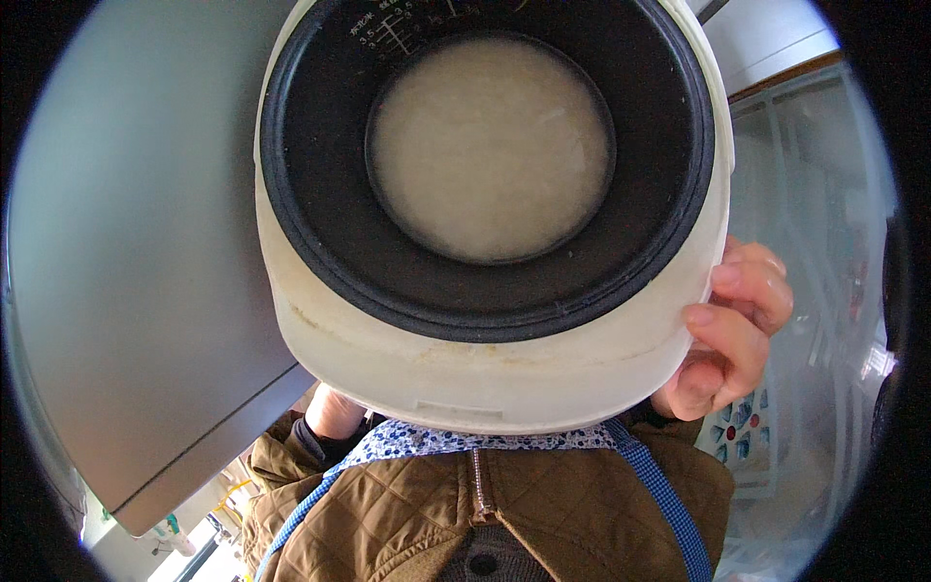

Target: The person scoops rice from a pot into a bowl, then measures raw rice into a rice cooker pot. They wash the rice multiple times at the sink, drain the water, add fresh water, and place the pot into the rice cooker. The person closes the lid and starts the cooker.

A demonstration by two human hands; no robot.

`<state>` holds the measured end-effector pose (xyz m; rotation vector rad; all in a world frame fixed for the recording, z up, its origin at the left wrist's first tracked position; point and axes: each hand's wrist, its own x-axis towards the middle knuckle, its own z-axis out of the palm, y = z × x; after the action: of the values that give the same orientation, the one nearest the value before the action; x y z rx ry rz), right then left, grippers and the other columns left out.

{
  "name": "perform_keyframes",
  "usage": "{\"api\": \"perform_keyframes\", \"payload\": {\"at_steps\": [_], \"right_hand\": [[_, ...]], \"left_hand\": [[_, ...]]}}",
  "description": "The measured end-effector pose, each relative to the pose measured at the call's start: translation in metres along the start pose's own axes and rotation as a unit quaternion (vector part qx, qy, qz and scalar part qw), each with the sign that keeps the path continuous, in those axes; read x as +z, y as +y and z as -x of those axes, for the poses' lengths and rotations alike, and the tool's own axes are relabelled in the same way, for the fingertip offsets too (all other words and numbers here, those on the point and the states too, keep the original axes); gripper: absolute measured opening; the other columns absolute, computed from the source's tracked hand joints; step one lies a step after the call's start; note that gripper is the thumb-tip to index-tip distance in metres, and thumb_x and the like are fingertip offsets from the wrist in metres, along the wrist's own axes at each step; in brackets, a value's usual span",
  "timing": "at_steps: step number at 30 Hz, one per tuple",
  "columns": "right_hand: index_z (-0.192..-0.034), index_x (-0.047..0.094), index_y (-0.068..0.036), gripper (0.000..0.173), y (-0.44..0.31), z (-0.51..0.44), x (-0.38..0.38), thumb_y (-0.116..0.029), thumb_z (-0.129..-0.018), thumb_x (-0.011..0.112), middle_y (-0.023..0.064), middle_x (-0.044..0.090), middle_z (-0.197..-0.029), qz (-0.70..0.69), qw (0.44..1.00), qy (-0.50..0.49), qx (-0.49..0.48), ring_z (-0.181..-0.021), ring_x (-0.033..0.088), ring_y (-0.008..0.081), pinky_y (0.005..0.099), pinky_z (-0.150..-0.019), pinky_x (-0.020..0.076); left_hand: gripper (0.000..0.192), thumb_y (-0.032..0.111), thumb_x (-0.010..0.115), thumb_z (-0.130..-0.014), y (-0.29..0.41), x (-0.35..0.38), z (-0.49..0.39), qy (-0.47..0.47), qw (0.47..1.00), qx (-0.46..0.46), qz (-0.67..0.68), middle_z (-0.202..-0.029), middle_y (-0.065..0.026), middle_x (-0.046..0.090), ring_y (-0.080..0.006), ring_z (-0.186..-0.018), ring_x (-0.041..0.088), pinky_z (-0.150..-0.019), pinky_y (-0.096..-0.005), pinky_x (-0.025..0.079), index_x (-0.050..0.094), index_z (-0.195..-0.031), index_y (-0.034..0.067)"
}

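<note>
A white rice cooker body [465, 393] with a black inner pot [320, 218] is close before my chest, and no lid shows. Pale, cloudy content, probably rice in water [494, 153], covers the pot's bottom. Measuring marks show on the inner wall at the upper left. My right hand [734, 327] grips the cooker's right side, its fingers curled at the outer wall. Of my left hand [334, 412], only the wrist area shows below the cooker's lower left edge; its fingers are hidden behind the body.
A large smooth grey panel [153, 240] stands close at the left, its lower edge slanting. On the right is a translucent framed panel [814, 291] with coloured decals [742, 425] low down. Small items [174, 538] show at the lower left, beside a bright area.
</note>
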<state>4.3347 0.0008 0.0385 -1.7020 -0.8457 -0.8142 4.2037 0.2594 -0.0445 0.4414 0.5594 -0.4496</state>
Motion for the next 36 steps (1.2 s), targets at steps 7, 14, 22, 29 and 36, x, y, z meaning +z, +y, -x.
{"api": "perform_keyframes", "payload": {"at_steps": [7,14,22,29,36], "right_hand": [[-0.086,0.055,-0.003,0.051,-0.018,-0.026,0.01,-0.051,-0.081,0.04,0.0064,0.052,-0.073,-0.067,0.984,-0.15,-0.066,-0.07,0.045,0.0191,0.0324,-0.068,0.0392],[-0.088,0.058,0.001,0.06,-0.015,-0.042,0.018,-0.055,-0.072,0.046,0.008,0.059,-0.078,-0.064,0.932,-0.355,0.036,-0.066,0.048,0.0183,0.0273,-0.062,0.0409],[-0.087,0.055,0.002,0.05,-0.022,-0.07,0.025,-0.043,-0.067,0.059,0.008,0.059,-0.076,-0.08,0.917,-0.372,0.119,-0.07,0.051,0.0217,0.0294,-0.06,0.043],[-0.096,0.051,0.002,0.049,-0.022,-0.076,0.049,-0.029,-0.061,0.066,0.0094,0.056,-0.084,-0.095,0.933,-0.347,0.027,-0.084,0.052,0.0263,0.0341,-0.068,0.04],[-0.092,0.048,0.006,0.053,-0.052,-0.147,0.063,-0.03,-0.058,0.067,0.0102,0.054,-0.085,-0.055,0.84,-0.54,-0.012,-0.09,0.046,0.024,0.0305,-0.074,0.0337]], "left_hand": [[0.057,0.042,0.055,-0.075,-0.001,-0.006,0.005,-0.005,1.0,-0.003,0.025,-0.119,-0.0132,0.046,-0.0272,-0.11,0.043,-0.091,-0.0429,0.037,0.041,-0.119,0.008],[0.058,0.037,0.055,-0.076,-0.005,-0.002,0.001,0.009,0.998,0.0,-0.059,-0.123,-0.0113,0.043,-0.0241,-0.111,0.043,-0.094,-0.042,0.033,0.038,-0.122,0.006],[0.051,0.039,0.043,-0.084,0.002,0.017,0.001,0.025,0.998,0.004,-0.06,-0.115,-0.0133,0.049,-0.0225,-0.102,0.05,-0.086,-0.0365,0.041,0.04,-0.119,0.002],[0.046,0.033,0.046,-0.083,-0.003,0.01,-0.013,0.034,0.998,-0.023,-0.042,-0.116,-0.013,0.049,-0.022,-0.102,0.05,-0.087,-0.0351,0.041,0.042,-0.117,0.002],[0.037,0.026,0.041,-0.087,-0.005,0.073,0.031,0.017,1.0,-0.013,0.006,-0.113,-0.011,0.05,-0.0214,-0.098,0.053,-0.081,-0.0336,0.046,0.041,-0.116,0.002]]}}
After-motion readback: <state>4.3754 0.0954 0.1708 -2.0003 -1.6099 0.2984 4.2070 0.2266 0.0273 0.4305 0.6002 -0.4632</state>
